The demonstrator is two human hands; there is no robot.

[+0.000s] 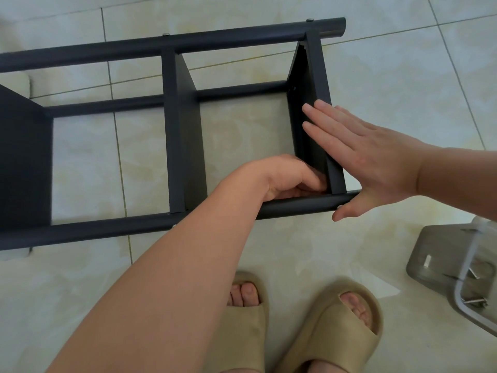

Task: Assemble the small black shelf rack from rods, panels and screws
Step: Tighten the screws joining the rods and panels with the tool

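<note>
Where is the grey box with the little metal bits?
In the head view, the grey box sits on the floor tiles at the lower right edge, right of the tan slippers and below the right hand.

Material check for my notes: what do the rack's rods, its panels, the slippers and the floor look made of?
Rods: likely metal tube, matte dark coating; round section, screw heads.
Panels: thin flat sheet, same matte finish, probably metal, unsure.
Slippers: moulded foam or rubber, matte beige, thick one-piece.
Floor: glazed ceramic tile; grout lines, sheen.
</note>
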